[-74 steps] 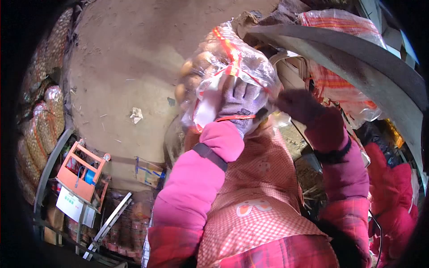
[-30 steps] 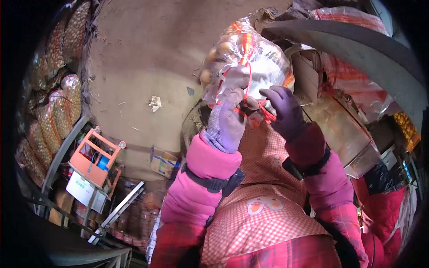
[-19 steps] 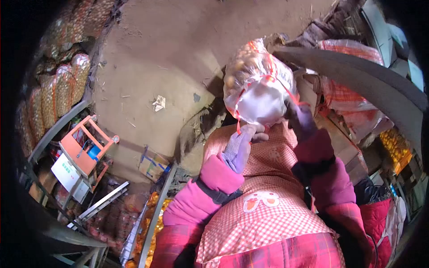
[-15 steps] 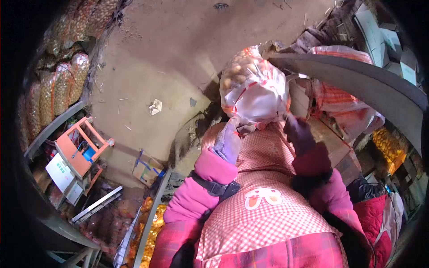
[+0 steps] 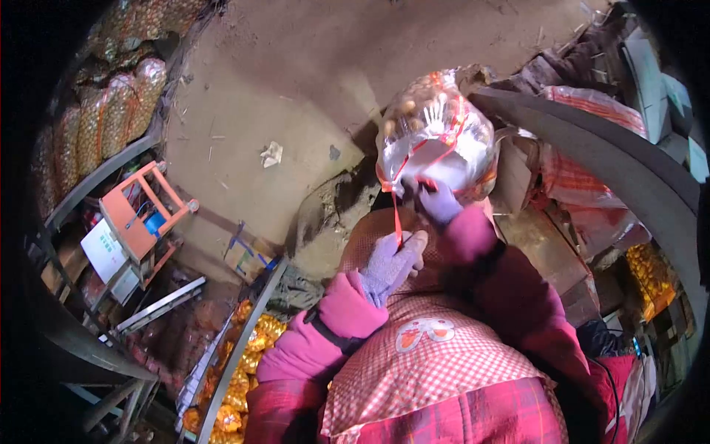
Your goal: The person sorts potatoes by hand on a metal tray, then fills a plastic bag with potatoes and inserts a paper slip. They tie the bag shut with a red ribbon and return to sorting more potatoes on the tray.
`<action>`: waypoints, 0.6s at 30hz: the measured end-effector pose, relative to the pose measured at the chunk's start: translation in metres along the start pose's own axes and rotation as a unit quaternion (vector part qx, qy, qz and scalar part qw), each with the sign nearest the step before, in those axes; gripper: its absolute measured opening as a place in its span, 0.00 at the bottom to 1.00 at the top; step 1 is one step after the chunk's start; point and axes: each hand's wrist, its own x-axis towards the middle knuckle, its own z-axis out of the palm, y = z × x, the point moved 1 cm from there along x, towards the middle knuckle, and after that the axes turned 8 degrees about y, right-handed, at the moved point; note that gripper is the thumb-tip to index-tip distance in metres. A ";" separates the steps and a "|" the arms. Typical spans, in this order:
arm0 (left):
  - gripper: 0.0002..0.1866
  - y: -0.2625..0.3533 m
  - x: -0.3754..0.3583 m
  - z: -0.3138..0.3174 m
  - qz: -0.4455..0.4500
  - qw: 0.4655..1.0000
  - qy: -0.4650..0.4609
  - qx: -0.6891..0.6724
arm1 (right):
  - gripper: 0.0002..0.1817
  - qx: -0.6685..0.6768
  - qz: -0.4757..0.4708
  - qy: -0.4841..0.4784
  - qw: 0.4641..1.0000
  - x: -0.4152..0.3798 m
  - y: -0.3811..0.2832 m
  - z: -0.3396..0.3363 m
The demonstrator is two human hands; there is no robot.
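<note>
A see-through bag (image 5: 436,118) with red bands, filled with what look like potatoes, stands before me with its white-lined mouth facing me. My left hand (image 5: 392,265), in a pale purple glove, is closed on a red drawstring (image 5: 398,218) pulled taut from the near left of the bag's rim. My right hand (image 5: 441,203), gloved too, is at the mouth of the bag with its fingers curled in on the rim. A bit of red shows at its fingertips. Exactly what those fingers pinch is partly hidden.
A curved grey beam (image 5: 592,129) runs close by on the right, with a red-striped sack (image 5: 592,185) behind it. Filled sacks (image 5: 111,122) stack at far left, above an orange frame (image 5: 140,211). Yellow bags (image 5: 237,385) lie lower left. Crumpled scrap (image 5: 271,154) is on the floor.
My left hand has drawn back toward me from the rim, stretching the red drawstring. My right hand has moved left, from the rim's right side to its middle. The bag's mouth looks narrower.
</note>
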 end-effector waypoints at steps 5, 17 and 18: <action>0.21 0.016 0.020 0.021 0.210 0.968 0.006 0.136 | 0.13 -0.157 -0.018 0.004 0.987 0.056 0.040 0.007; 0.11 0.039 0.075 0.049 0.359 0.929 0.082 -0.021 | 0.17 0.250 -0.067 -0.062 0.964 -0.073 -0.042 -0.087; 0.12 0.054 0.069 0.055 0.397 0.910 0.078 0.084 | 0.18 0.199 -0.074 -0.047 0.976 -0.074 -0.044 -0.074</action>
